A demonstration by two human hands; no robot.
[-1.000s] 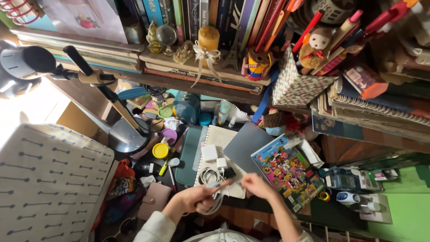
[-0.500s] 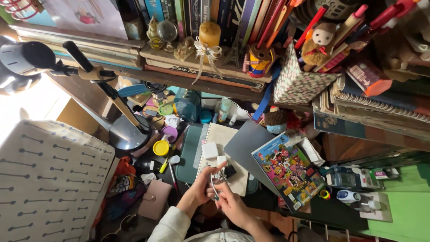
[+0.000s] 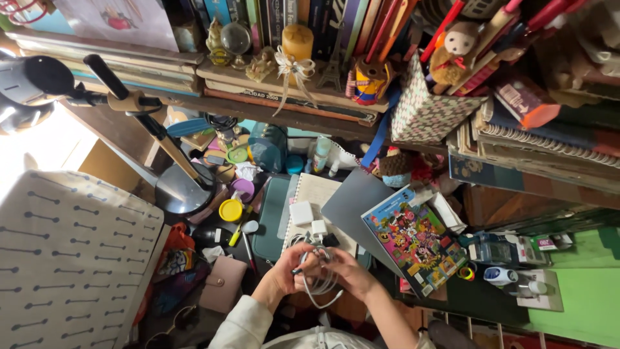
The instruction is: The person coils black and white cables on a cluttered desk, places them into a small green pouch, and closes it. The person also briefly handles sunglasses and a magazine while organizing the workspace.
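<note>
Coiled white cable (image 3: 321, 284) is being pinched between left hand (image 3: 289, 273) and right hand (image 3: 347, 271), fingers pressed around its loops, just below white charger blocks (image 3: 309, 220) on a notebook (image 3: 323, 197)

Our hands gather a white cable over a crowded desk

We hold the looped white cable (image 3: 321, 279) between our left hand (image 3: 289, 270) and right hand (image 3: 349, 273), fingers closed on it. Just beyond lie white chargers (image 3: 301, 213) on a spiral notebook (image 3: 323, 194), with a colourful picture book (image 3: 414, 239) to the right and a black desk lamp (image 3: 177, 187) to the left.
</note>
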